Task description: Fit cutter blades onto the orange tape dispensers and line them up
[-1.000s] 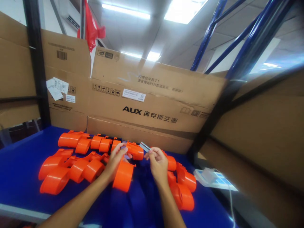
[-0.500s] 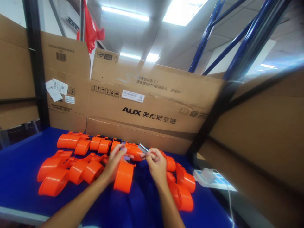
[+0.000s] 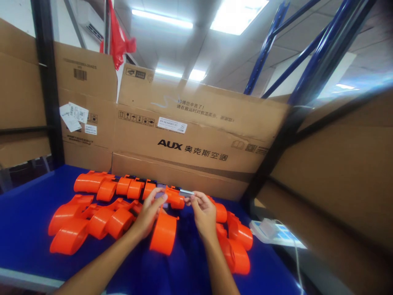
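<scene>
My left hand [image 3: 149, 213] grips an orange plastic tape dispenser [image 3: 165, 229], lifted a little above the blue table [image 3: 27, 213], fingers curled round its upper part. My right hand [image 3: 203, 209] pinches a small thin grey metal blade [image 3: 186, 191] between thumb and fingers and holds it level against the dispenser's far end. Both hands meet at the middle of the table, among several other orange dispensers.
Several orange dispensers lie in rows at left [image 3: 92, 217] and in a pile at right [image 3: 236, 241]. Cardboard boxes [image 3: 190, 139] wall the table's back and right. A white device with a cable [image 3: 270, 229] sits at right. Black and blue rack posts stand around.
The grey blade has tipped from slanted to level and moved closer to the dispenser's end. My left hand has turned the dispenser slightly; both hands stay in place.
</scene>
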`<state>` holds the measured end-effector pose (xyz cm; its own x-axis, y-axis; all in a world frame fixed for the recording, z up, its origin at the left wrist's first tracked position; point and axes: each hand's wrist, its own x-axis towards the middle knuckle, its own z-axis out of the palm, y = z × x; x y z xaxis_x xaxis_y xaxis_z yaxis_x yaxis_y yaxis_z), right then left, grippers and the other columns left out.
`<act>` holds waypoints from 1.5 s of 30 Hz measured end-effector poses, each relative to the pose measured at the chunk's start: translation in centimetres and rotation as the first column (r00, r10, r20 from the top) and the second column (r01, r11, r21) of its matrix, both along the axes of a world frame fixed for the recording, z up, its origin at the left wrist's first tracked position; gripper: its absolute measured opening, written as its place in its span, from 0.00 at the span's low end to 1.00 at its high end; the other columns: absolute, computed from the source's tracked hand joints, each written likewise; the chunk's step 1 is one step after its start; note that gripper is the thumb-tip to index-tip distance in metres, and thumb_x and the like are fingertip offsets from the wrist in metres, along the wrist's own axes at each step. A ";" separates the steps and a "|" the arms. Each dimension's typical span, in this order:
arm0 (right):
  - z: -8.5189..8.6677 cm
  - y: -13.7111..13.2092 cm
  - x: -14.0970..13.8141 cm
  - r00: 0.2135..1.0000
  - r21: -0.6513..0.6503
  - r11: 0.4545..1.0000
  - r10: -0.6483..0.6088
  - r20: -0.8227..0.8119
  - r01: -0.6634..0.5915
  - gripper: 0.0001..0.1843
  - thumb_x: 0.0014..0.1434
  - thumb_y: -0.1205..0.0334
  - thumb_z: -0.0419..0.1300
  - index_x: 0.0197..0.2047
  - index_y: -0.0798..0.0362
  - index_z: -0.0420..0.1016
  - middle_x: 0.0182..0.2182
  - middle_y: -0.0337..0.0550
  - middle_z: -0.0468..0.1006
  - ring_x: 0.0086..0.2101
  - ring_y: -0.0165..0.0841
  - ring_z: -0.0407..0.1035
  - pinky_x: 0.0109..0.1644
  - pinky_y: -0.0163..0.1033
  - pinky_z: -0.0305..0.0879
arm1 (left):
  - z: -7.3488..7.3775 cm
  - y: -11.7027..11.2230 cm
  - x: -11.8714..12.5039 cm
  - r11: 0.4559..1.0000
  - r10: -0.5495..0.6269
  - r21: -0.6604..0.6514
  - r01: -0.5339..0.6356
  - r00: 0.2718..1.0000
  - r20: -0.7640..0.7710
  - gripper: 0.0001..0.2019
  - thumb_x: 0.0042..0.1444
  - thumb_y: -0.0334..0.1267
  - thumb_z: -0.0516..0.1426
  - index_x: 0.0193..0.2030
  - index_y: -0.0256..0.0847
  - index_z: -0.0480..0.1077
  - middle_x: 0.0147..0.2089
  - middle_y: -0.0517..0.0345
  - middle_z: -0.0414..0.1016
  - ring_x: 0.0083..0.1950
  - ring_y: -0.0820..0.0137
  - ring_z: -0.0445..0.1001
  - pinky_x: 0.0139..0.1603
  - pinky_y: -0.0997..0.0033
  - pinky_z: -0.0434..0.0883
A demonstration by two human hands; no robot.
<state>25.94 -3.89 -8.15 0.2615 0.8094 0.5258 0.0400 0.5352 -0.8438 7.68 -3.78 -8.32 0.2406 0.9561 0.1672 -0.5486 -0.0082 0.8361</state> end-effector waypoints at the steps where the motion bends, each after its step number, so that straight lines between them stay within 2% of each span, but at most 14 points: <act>1: 0.0 0.0 0.0 1.000 0.005 1.000 -0.017 -0.003 0.017 0.12 0.57 0.53 0.66 0.40 0.51 0.74 0.28 0.42 0.82 0.29 0.33 0.75 0.38 0.38 0.70 | 0.0 0.0 0.0 1.000 0.001 -0.002 -0.001 1.000 -0.003 0.26 0.49 0.53 0.65 0.51 0.43 0.67 0.20 0.67 0.71 0.18 0.72 0.69 0.21 0.76 0.61; 10: -0.2 0.1 0.2 1.000 -0.014 1.000 -0.028 0.012 0.028 0.12 0.58 0.53 0.65 0.40 0.52 0.73 0.28 0.42 0.82 0.29 0.33 0.74 0.37 0.37 0.68 | -0.5 0.6 -0.1 0.999 0.006 -0.053 -0.007 1.000 -0.016 0.30 0.45 0.55 0.67 0.52 0.44 0.68 0.22 0.67 0.70 0.19 0.73 0.69 0.21 0.76 0.61; 18: -0.4 0.3 0.1 0.997 -0.014 0.998 -0.054 0.046 0.055 0.14 0.58 0.50 0.64 0.39 0.52 0.73 0.26 0.41 0.80 0.28 0.34 0.74 0.35 0.37 0.68 | -1.0 0.9 0.1 0.997 0.028 -0.068 -0.027 1.000 0.007 0.27 0.44 0.52 0.67 0.49 0.45 0.71 0.23 0.66 0.70 0.23 0.71 0.72 0.22 0.76 0.63; 22: -0.4 0.1 0.1 0.996 0.000 0.999 -0.047 0.071 0.047 0.13 0.58 0.50 0.64 0.39 0.51 0.73 0.26 0.41 0.80 0.28 0.34 0.74 0.35 0.37 0.68 | -1.1 1.0 0.2 0.998 -0.006 -0.057 0.005 1.000 -0.022 0.27 0.44 0.53 0.67 0.50 0.44 0.70 0.25 0.64 0.73 0.21 0.72 0.70 0.23 0.76 0.63; 26: -0.3 0.0 -0.1 0.996 -0.006 1.000 0.020 0.088 -0.020 0.13 0.59 0.50 0.64 0.39 0.52 0.74 0.27 0.41 0.80 0.27 0.32 0.72 0.35 0.37 0.67 | -1.3 1.1 0.2 0.999 -0.030 -0.026 0.029 0.999 -0.031 0.27 0.46 0.53 0.66 0.51 0.45 0.70 0.26 0.63 0.74 0.20 0.73 0.68 0.23 0.75 0.63; 30: -0.3 0.0 -0.4 0.995 -0.022 0.998 0.066 0.078 -0.064 0.13 0.58 0.50 0.65 0.37 0.51 0.75 0.26 0.38 0.78 0.23 0.28 0.67 0.30 0.34 0.65 | -1.4 1.1 0.2 0.998 -0.058 -0.007 0.058 0.997 -0.047 0.28 0.48 0.53 0.66 0.54 0.45 0.69 0.26 0.64 0.73 0.20 0.74 0.66 0.24 0.75 0.62; 36: -0.6 0.2 -0.3 0.995 -0.059 0.998 0.042 0.093 -0.036 0.15 0.55 0.49 0.67 0.36 0.52 0.79 0.24 0.39 0.77 0.22 0.29 0.65 0.24 0.33 0.62 | -1.2 1.0 0.0 0.994 -0.108 -0.019 0.107 0.992 -0.065 0.30 0.48 0.52 0.67 0.55 0.45 0.68 0.25 0.65 0.72 0.21 0.73 0.68 0.25 0.75 0.63; 42: -0.4 0.2 0.0 0.993 -0.048 0.998 -0.044 0.108 0.049 0.18 0.56 0.51 0.67 0.47 0.50 0.81 0.33 0.43 0.82 0.22 0.29 0.65 0.26 0.36 0.65 | -1.0 1.5 0.0 0.998 0.044 -0.043 -0.043 0.999 0.007 0.28 0.45 0.53 0.67 0.51 0.43 0.71 0.26 0.63 0.74 0.24 0.71 0.72 0.26 0.75 0.65; 45: -0.3 0.0 0.1 0.992 -0.049 0.998 -0.026 0.127 0.033 0.16 0.56 0.52 0.66 0.46 0.49 0.83 0.32 0.41 0.81 0.22 0.28 0.65 0.27 0.36 0.65 | -0.7 1.5 -0.1 0.999 0.021 -0.038 -0.022 1.000 -0.015 0.30 0.44 0.54 0.68 0.52 0.43 0.71 0.31 0.59 0.79 0.27 0.68 0.76 0.28 0.73 0.67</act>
<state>25.99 -3.87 -8.48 0.2199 0.8288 0.5145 0.1626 0.4888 -0.8571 7.59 -2.32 -9.07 0.2217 0.9668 0.1271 -0.5365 0.0121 0.8438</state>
